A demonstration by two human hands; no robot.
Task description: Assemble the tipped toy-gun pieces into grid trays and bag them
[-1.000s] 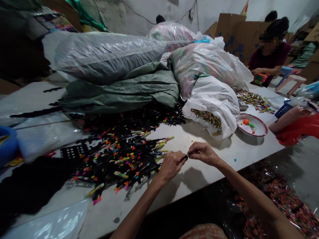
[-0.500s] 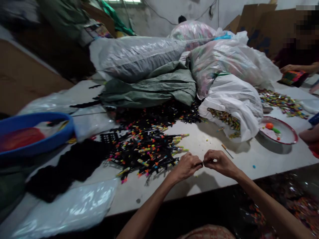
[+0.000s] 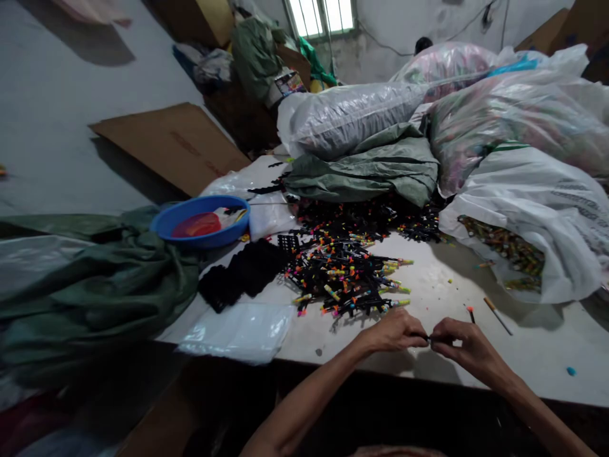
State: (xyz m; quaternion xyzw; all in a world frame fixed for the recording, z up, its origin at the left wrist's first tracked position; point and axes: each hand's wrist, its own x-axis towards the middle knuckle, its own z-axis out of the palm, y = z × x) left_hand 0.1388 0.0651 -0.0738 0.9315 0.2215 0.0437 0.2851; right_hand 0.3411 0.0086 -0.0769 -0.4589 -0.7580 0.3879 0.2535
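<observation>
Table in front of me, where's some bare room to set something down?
Roomiest: the table right of the right hand, between the stick and blue bit. Narrower: between the speckled pile and white sack, dotted with small bits. It's crowded left, with the basin and clear bags, and at the back, around the silver sack.

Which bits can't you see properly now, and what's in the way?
- Small dark piece, head view: mostly covered by the left hand and right hand, so its shape is unclear.
- Person at the back, head view: hidden below the hair by the pinkish bag.
- Cardboard lettering, head view: too blurred to read.
- Big clear bag, head view: cut off by the right edge.
</observation>
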